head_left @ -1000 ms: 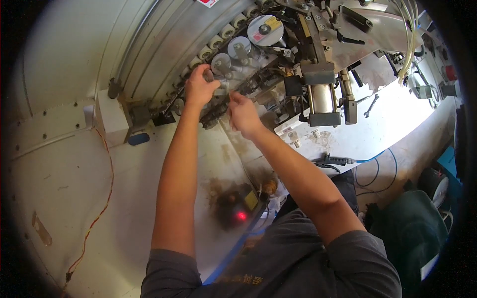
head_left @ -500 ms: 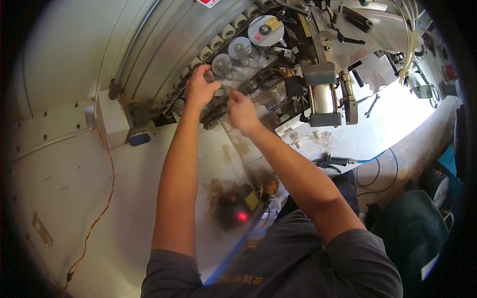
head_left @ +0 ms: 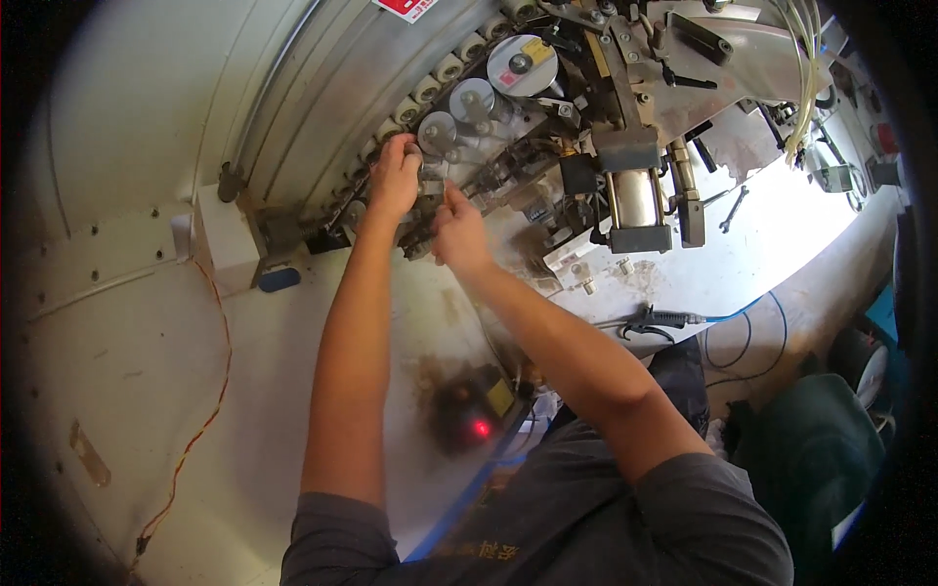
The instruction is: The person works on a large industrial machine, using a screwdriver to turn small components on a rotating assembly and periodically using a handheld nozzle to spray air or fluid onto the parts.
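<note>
Right hand (head_left: pixel 459 232) shifted left — arms (head_left: pixel 348 391) outstretched, converging

Silvery-grey roller (head_left: pixel 438 132) — dark grey shirt (head_left: pixel 596 518), red light (head_left: pixel 482 428) — red-and-yellow wire (head_left: pixel 229 354)

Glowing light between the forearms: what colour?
The light is red, showing best in the head view.
</note>
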`<action>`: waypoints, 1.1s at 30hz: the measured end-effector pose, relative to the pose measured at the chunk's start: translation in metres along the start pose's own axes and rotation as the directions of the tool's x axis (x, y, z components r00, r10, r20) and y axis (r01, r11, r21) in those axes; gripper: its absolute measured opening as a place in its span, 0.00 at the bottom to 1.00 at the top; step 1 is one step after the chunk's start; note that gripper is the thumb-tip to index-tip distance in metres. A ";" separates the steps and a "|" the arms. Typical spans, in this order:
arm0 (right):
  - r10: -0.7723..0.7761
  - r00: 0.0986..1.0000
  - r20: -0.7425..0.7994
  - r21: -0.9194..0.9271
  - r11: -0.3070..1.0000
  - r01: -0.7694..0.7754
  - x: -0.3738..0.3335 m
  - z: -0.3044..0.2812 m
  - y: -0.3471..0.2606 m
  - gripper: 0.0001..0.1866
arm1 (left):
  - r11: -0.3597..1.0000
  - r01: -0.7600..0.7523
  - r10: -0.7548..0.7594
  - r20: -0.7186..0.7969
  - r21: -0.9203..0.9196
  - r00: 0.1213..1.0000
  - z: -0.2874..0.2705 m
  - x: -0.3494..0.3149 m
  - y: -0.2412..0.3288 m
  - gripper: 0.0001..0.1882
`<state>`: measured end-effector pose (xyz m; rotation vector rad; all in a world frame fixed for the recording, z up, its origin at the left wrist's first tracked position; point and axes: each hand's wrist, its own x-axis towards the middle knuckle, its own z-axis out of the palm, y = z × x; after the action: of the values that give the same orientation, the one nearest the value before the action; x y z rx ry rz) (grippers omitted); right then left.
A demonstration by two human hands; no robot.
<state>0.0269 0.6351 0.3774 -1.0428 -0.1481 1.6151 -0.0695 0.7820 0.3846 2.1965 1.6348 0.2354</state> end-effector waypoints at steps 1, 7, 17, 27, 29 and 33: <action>-0.038 0.999 0.022 -0.046 0.998 0.039 -0.005 0.006 0.001 0.31 | 1.000 0.004 -0.004 -0.006 0.011 1.000 0.000 -0.002 0.002 0.19; -0.308 0.951 -0.010 -0.162 0.939 0.302 0.017 0.005 0.030 0.30 | 0.988 -0.014 0.033 -0.118 0.155 0.992 0.006 -0.007 0.018 0.16; -0.129 0.991 0.042 -0.189 0.973 0.135 0.004 0.001 -0.002 0.28 | 0.988 -0.079 0.101 -0.168 0.131 0.981 0.005 -0.009 0.008 0.14; -0.276 0.959 -0.061 -0.216 0.942 0.258 0.009 0.011 0.027 0.29 | 0.989 -0.107 0.123 -0.178 0.098 0.976 0.009 -0.007 0.017 0.14; -0.334 0.937 -0.098 -0.230 0.924 0.305 0.009 0.014 0.020 0.28 | 0.990 -0.081 0.102 -0.179 0.119 0.979 0.008 -0.006 0.018 0.15; 0.011 0.999 -0.037 -0.175 0.984 -0.017 -0.011 0.017 -0.003 0.30 | 0.985 -0.055 0.086 -0.190 0.162 0.978 0.004 -0.009 0.005 0.15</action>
<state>0.0170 0.6338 0.3954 -1.2089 -0.2635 1.6173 -0.0666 0.7710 0.3842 2.4184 1.7326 0.3665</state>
